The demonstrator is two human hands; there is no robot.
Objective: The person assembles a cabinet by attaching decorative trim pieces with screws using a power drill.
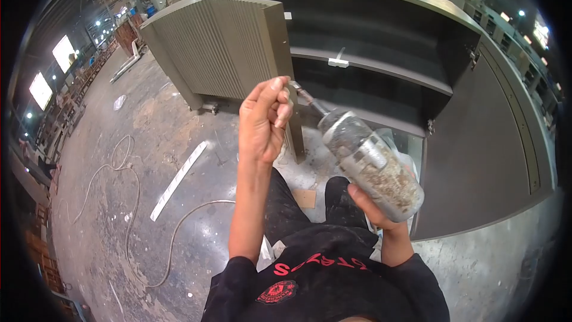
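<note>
My right hand (381,211) is wrapped around a worn, dust-covered power screwdriver (372,164), whose body tilts up and to the left. Its thin bit (307,96) points at the fingertips of my left hand (265,116). Those fingers are closed in a pinch close to the bit's tip; whatever is between them is too small to make out. Just behind both hands stands a grey-brown cabinet (381,71), with a ribbed door (208,48) swung out on the left side.
A second door (476,149) stands open at the right, with hinges on the cabinet wall. A small white fitting (338,61) sits on the shelf edge. On the floor lie a hose (173,244) and a white strip (179,180). A brown square piece (305,198) lies between my legs.
</note>
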